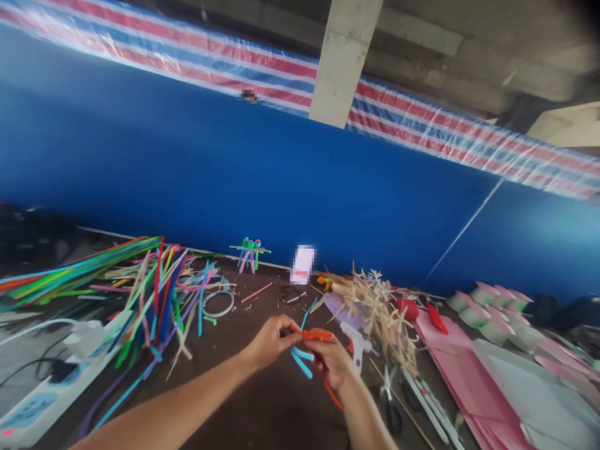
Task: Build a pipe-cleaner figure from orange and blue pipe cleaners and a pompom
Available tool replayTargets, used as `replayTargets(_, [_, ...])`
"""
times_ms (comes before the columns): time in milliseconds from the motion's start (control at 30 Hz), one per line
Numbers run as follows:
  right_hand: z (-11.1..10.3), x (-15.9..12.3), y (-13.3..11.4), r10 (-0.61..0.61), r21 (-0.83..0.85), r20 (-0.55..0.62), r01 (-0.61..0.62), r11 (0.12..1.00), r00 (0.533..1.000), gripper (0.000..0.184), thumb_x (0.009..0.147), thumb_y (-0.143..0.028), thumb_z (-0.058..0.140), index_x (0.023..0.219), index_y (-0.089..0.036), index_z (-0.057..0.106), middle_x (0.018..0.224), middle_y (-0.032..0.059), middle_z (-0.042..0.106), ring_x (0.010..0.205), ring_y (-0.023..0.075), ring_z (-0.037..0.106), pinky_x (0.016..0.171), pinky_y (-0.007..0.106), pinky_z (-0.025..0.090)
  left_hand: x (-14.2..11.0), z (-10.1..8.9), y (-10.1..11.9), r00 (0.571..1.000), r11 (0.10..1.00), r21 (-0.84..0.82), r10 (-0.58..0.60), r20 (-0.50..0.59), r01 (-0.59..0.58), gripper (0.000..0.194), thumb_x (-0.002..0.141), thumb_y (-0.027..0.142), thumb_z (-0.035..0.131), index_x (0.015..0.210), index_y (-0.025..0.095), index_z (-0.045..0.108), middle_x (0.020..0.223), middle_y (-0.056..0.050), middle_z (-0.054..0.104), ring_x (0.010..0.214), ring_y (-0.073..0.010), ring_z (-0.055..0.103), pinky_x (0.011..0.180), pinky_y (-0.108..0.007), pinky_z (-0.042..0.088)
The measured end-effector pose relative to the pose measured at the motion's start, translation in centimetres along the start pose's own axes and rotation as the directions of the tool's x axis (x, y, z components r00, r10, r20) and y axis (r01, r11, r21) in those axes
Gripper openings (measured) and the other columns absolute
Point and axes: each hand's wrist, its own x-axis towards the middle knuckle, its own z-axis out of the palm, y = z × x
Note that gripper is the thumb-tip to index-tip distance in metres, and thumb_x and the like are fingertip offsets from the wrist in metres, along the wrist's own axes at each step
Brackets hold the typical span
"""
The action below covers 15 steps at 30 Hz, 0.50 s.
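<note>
My left hand [272, 342] and my right hand [332, 361] meet above a dark brown tabletop [262, 400]. Between their fingers runs an orange pipe cleaner [317, 335], pinched by both hands. A light blue pipe cleaner [300, 362] hangs from the grip, and its upper end rises past my fingers. Below my right hand, a red-orange strand [332, 395] sticks out; I cannot tell if it is the same piece. A white hot glue gun [357, 345] lies just right of my right hand, not touching it.
A heap of multicoloured pipe cleaners [154, 294] spreads left, beside a white power strip [32, 409]. A small pipe cleaner figure [250, 253] stands by the blue wall [234, 169]. Right lie dried straw [375, 312], scissors [388, 394] and pink sheets [469, 375].
</note>
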Motion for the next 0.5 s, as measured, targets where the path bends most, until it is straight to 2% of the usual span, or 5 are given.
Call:
replayTargets(133, [1.2, 0.1, 0.1, -0.055, 0.036, -0.091, 0.058, 0.998, 0.994, 0.027, 0.059, -0.038, 0.065, 0.06, -0.013, 0.054, 0.041, -0.0074, 0.041, 0.033, 0.0031, 0.031, 0.034, 0.018, 0.017, 0.2, 0.1, -0.1, 0.998, 0.998, -0.056, -0.037, -0.043, 0.034, 0.02, 0.07, 0.029, 0.055, 0.069, 0.012, 0.065, 0.069, -0.003, 0.066, 0.069, -0.0162, 0.057, 0.065, -0.023, 0.041])
replayTargets(333, [1.0, 0.3, -0.5, -0.096, -0.069, -0.102, 0.089, 0.994, 0.99, 0.024, 0.062, -0.036, 0.063, 0.061, -0.012, 0.058, 0.037, -0.0069, 0.044, 0.032, 0.0029, 0.029, 0.035, 0.017, 0.018, 0.4, -0.6, 0.3, 0.995, 0.982, -0.169, -0.081, 0.054, 0.089, 0.022, 0.069, 0.026, 0.055, 0.08, 0.012, 0.067, 0.076, -0.004, 0.069, 0.074, -0.0178, 0.06, 0.069, -0.024, 0.043])
replayTargets(400, [1.0, 0.2, -0.7, -0.106, -0.118, -0.113, 0.093, 0.989, 0.988, 0.024, 0.062, -0.035, 0.063, 0.06, -0.011, 0.059, 0.037, -0.0065, 0.044, 0.031, 0.003, 0.029, 0.034, 0.018, 0.018, 0.4, -0.8, 0.3, 0.994, 0.982, -0.159, -0.092, 0.066, 0.102, 0.021, 0.069, 0.024, 0.054, 0.079, 0.012, 0.067, 0.075, -0.004, 0.069, 0.073, -0.0175, 0.06, 0.067, -0.024, 0.043])
replayTargets(500, [1.5, 0.0, -0.8, -0.123, -0.111, -0.115, 0.111, 0.988, 0.986, 0.024, 0.063, -0.036, 0.063, 0.064, -0.011, 0.061, 0.039, -0.0061, 0.044, 0.033, 0.0034, 0.029, 0.034, 0.017, 0.02, 0.4, -0.8, 0.2, 0.997, 0.994, -0.074, -0.074, 0.025, 0.075, 0.019, 0.067, 0.022, 0.054, 0.075, 0.013, 0.068, 0.072, -0.003, 0.068, 0.071, -0.0172, 0.059, 0.067, -0.024, 0.042])
